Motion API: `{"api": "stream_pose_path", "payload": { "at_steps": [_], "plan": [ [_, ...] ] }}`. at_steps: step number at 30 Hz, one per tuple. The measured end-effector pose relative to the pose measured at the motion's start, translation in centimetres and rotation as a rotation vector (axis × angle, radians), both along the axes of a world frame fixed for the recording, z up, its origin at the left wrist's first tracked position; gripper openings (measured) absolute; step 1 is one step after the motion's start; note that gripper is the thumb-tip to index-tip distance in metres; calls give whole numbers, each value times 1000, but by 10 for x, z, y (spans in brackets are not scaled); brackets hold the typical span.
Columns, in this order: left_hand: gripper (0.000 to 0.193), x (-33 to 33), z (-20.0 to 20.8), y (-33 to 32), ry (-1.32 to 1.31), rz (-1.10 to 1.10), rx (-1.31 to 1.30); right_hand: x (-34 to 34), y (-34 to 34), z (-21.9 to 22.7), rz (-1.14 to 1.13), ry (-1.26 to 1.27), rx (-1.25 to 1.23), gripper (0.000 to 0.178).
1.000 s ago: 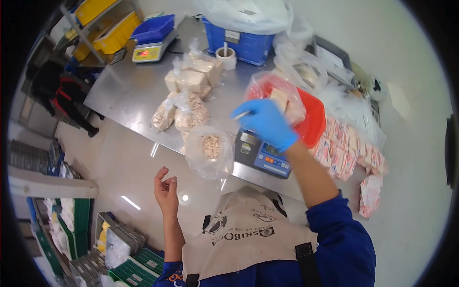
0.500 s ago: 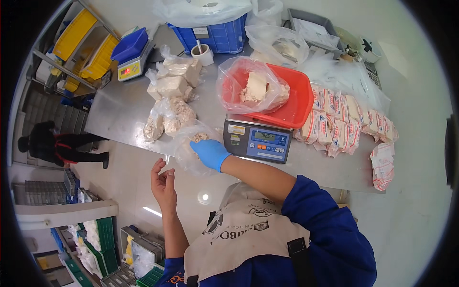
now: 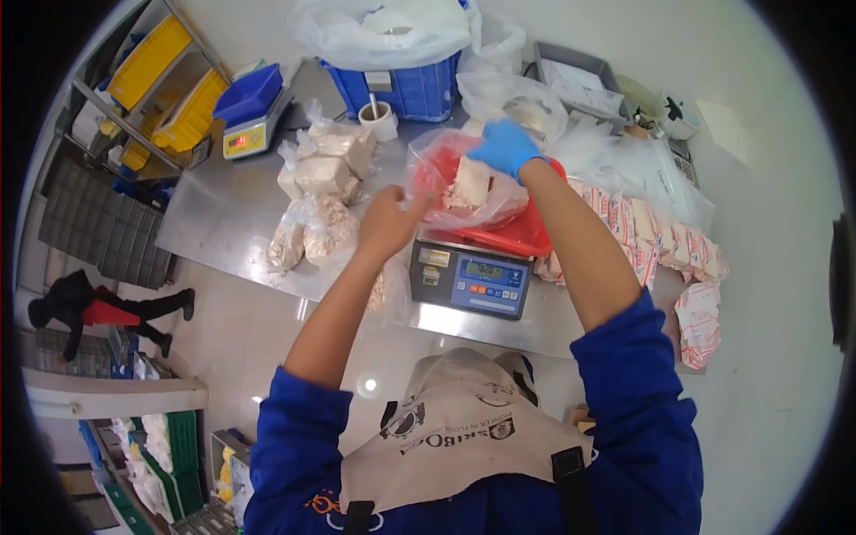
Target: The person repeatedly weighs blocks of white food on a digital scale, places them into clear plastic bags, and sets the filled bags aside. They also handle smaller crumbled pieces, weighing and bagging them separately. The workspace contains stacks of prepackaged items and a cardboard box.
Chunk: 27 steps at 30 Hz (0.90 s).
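Note:
A clear plastic bag (image 3: 430,165) holding pale crumbly blocks (image 3: 471,183) sits in a red tray (image 3: 526,230). The tray rests on a digital scale (image 3: 473,278). My bare left hand (image 3: 390,221) is closed at the bag's left edge, its fingertips partly hidden. On the far right side of the opening, my right hand (image 3: 506,149), in a blue glove, pinches the bag's rim above the blocks. Beneath my left forearm lies another clear bag with crumbs (image 3: 379,292), at the table's front edge and partly covered by the arm.
Several filled bags (image 3: 323,174) stand on the steel table (image 3: 209,223) at left, near a yellow scale with a blue pan (image 3: 250,116). Paper-wrapped blocks (image 3: 695,254) line the right side. A blue crate (image 3: 415,89) stands behind. A person (image 3: 98,308) is far left.
My right hand has left the small crumb bag and moved up to the bag in the red tray. My left hand has also risen to that bag's left edge. The distant person has shifted.

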<state>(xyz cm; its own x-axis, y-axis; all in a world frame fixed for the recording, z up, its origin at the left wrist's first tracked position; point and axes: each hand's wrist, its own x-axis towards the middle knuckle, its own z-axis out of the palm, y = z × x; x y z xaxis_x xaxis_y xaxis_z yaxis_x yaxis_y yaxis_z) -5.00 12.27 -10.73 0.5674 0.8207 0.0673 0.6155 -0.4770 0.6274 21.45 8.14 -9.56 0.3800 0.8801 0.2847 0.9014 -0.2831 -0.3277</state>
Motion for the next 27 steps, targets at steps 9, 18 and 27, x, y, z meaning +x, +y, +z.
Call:
{"api": "stream_pose_path", "payload": {
  "at_steps": [9, 18, 27],
  "plan": [
    [8, 8, 166, 47, -954, 5, -686, 50, -2, 149, 264, 750, 325, 16],
    [27, -116, 280, -9, -989, -287, 85, -67, -63, 230, 672, 689, 465, 37],
    [31, -147, 274, -27, -1102, -186, -144, -206, -65, 238, 831, -148, 964, 32]
  ]
}}
